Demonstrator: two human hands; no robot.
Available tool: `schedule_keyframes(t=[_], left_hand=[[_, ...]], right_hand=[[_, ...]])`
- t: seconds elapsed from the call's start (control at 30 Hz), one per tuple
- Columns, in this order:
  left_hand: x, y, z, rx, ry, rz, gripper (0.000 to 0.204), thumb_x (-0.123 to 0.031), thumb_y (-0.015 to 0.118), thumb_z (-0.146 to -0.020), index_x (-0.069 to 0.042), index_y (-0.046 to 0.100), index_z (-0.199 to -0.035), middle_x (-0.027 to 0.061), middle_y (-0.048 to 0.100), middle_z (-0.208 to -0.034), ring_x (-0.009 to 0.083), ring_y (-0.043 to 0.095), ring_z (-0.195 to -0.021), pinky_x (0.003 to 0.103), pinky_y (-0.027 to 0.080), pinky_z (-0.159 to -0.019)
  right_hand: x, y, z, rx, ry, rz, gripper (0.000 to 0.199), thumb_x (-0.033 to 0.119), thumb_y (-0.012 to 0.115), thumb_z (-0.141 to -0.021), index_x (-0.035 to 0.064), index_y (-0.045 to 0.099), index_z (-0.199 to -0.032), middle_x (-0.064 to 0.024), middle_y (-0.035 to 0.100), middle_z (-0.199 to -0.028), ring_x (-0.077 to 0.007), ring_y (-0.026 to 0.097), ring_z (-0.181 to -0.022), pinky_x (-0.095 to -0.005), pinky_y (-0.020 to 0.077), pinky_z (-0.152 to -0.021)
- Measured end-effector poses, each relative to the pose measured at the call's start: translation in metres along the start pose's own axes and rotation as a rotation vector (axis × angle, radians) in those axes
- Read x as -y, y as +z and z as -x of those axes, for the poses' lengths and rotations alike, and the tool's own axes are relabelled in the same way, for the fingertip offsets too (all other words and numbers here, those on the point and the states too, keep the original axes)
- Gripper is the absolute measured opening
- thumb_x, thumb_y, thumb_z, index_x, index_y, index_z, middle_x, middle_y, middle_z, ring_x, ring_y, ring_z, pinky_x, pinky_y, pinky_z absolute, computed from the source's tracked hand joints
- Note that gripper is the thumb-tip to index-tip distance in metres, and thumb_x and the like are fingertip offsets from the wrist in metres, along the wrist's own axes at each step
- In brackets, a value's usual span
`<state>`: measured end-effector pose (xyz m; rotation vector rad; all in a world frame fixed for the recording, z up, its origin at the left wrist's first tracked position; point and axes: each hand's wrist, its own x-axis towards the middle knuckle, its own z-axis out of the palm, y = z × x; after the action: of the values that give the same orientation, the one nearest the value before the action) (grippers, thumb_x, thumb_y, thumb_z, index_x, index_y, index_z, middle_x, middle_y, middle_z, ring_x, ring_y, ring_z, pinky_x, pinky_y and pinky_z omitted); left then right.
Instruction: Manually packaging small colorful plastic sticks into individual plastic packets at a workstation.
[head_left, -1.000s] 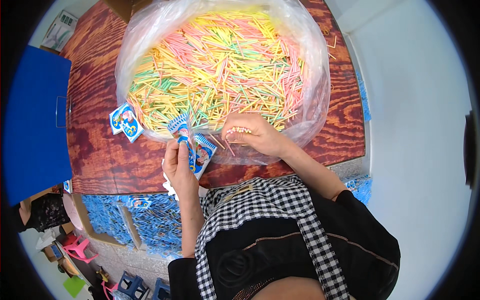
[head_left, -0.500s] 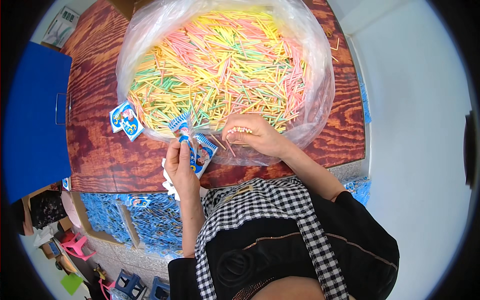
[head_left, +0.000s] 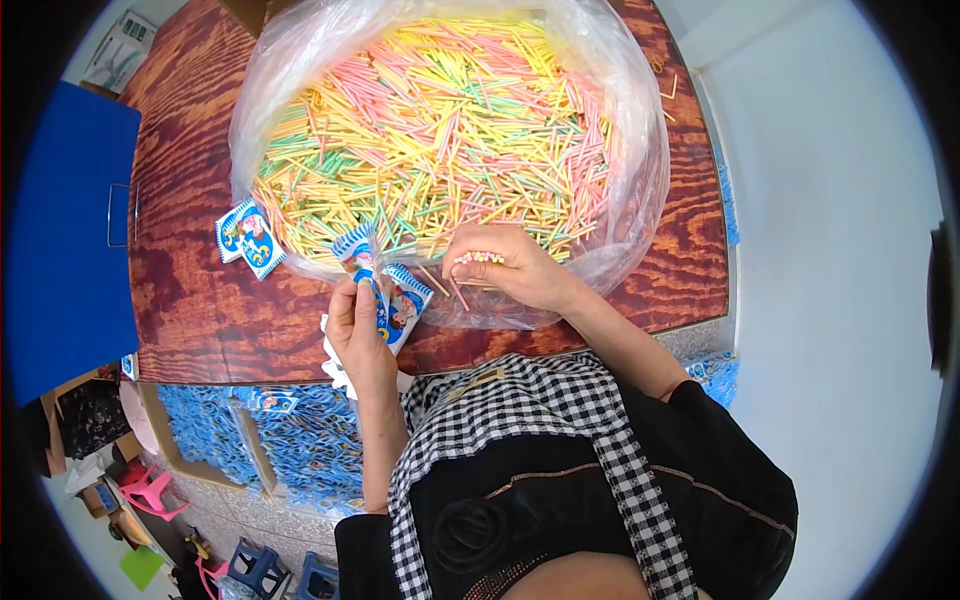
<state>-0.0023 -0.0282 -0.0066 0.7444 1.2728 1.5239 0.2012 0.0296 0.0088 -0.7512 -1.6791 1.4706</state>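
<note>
A big clear plastic bag point(head_left: 640, 215) lies open, heaped with thin pastel sticks point(head_left: 450, 130) in pink, yellow and green. At its near edge my right hand point(head_left: 525, 272) is closed round a small bundle of sticks point(head_left: 480, 257), their cut ends showing in a row. My left hand point(head_left: 362, 325) pinches a small blue-and-white printed plastic packet point(head_left: 355, 242) between thumb and fingers, upright to the left of that bundle. More packets point(head_left: 405, 300) of the same kind lie just behind and below it. Loose sticks point(head_left: 457, 290) lie beneath my right hand.
Two printed packets point(head_left: 248, 238) rest on the red-brown wood-grain table point(head_left: 190, 310) left of the bag. A blue panel point(head_left: 70, 240) stands at the left. Below the table edge are containers full of blue packets point(head_left: 310, 440). Stools point(head_left: 258, 568) stand on the floor lower left.
The view has shifted very slightly. Both hands keep their hold on the packet and the bundle of sticks, nearly still.
</note>
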Motion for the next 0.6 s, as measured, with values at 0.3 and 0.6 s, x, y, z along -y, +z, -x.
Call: schedule_keyframes(t=[0.3,0.6], left_hand=[[-0.0056,0.0037,0.001,-0.003,-0.051,0.044,0.01,-0.013,0.056,-0.096,-0.004,0.06,-0.095,0.0015,0.064,-0.083,0.0036,0.055,-0.065,0.018,0.043,-0.052],[0.0004,0.0015,-0.002,-0.015,0.003,0.01,0.01,-0.011,0.055,-0.096,-0.003,0.06,-0.096,0.0022,0.064,-0.085,0.0055,0.056,-0.071,0.02,0.046,-0.064]], right_hand=[[0.0029,-0.0005,-0.0003,0.024,0.04,-0.001,0.014,0.016,0.06,-0.091,0.0024,0.063,-0.088,-0.006,0.061,-0.082,-0.0179,0.059,-0.079,-0.0302,0.0449,-0.073],[0.0032,-0.0006,0.0006,0.008,-0.001,0.013,0.014,0.016,0.06,-0.091,0.0027,0.063,-0.088,-0.0059,0.061,-0.082,-0.0178,0.058,-0.078,-0.0299,0.044,-0.073]])
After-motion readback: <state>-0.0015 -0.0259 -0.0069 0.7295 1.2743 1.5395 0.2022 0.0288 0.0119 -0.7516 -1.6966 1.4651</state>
